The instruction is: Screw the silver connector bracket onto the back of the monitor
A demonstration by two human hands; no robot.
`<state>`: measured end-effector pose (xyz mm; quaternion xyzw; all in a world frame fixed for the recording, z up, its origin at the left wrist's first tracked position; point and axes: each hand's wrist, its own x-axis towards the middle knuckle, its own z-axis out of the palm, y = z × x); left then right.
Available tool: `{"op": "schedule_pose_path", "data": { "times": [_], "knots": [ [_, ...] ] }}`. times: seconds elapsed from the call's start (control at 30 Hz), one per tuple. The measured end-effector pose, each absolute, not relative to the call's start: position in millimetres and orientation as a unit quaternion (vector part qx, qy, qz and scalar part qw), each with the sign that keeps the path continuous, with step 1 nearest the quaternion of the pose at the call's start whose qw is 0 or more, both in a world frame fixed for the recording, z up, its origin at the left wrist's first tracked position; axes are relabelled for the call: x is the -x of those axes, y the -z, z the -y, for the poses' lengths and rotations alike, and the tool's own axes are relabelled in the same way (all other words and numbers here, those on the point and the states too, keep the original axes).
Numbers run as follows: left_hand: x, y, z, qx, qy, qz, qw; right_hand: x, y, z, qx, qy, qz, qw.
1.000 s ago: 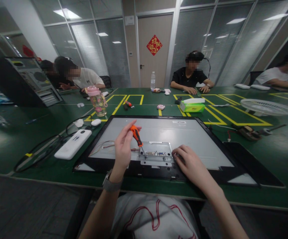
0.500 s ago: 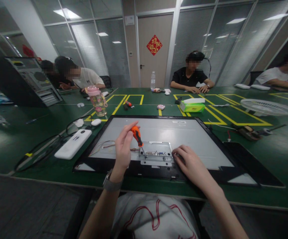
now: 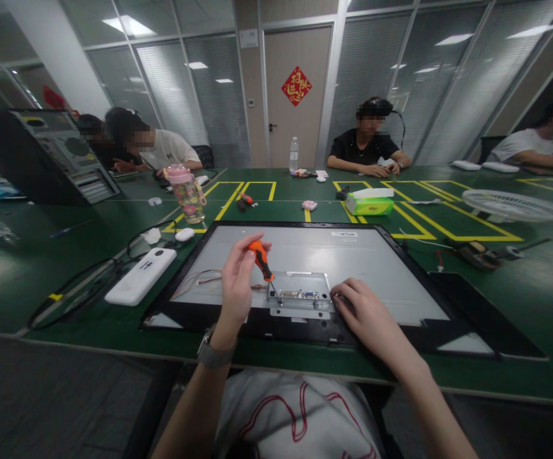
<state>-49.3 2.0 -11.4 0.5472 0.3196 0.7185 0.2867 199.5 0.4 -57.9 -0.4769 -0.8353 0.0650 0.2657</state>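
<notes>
My left hand point(image 3: 238, 277) is closed on the handle of an orange and black screwdriver point(image 3: 261, 260). The screwdriver leans, with its tip down at the left part of a metal bracket point(image 3: 300, 312) that has connectors on it. This bracket lies on the grey back of a flat display panel point(image 3: 353, 268) with a black frame. At the bracket's right edge rests my right hand point(image 3: 360, 309), fingers bent together; whatever they may pinch is too small to name. Thin wires point(image 3: 204, 275) run left from the bracket.
Left of the panel are a white power bank point(image 3: 141, 276), black cables and a pink-lided bottle point(image 3: 187, 194). Beyond it stands a green tissue pack point(image 3: 370, 203). A dark slab point(image 3: 486, 312) lies at the right. Several people sit across the table point(image 3: 257, 223).
The top of the screwdriver and the fingers of my left hand have shifted slightly. My right hand has stayed where it was.
</notes>
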Motion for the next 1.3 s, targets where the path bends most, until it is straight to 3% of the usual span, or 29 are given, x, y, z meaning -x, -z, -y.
{"op": "schedule_pose_path", "data": {
  "times": [0.23, 0.4, 0.6, 0.8, 0.97, 1.13, 1.3],
  "knots": [
    [49.5, 11.5, -1.6, -0.554, -0.712, -0.320, 0.289, -198.1, 55.4, 1.4, 0.480, -0.068, 0.835, 0.261],
    [50.2, 10.6, -2.0, -0.565, -0.716, -0.350, 0.213, -198.2, 56.1, 1.8, 0.481, -0.070, 0.833, 0.266],
    [50.7, 10.6, -2.4, -0.547, -0.717, -0.322, 0.288, -198.7, 57.6, 0.7, 0.477, -0.069, 0.834, 0.269],
    [51.1, 11.7, -2.5, -0.560, -0.717, -0.347, 0.227, -198.6, 56.0, 1.5, 0.476, -0.064, 0.832, 0.278],
    [51.9, 13.2, -4.2, -0.544, -0.717, -0.340, 0.273, -197.9, 55.3, 2.0, 0.472, -0.058, 0.831, 0.289],
    [50.7, 10.7, -3.1, -0.574, -0.715, -0.346, 0.201, -196.9, 54.3, 2.6, 0.478, -0.061, 0.830, 0.280],
    [50.8, 12.2, -3.3, -0.558, -0.712, -0.332, 0.268, -198.2, 56.3, 1.3, 0.477, -0.063, 0.832, 0.276]
  ]
}}
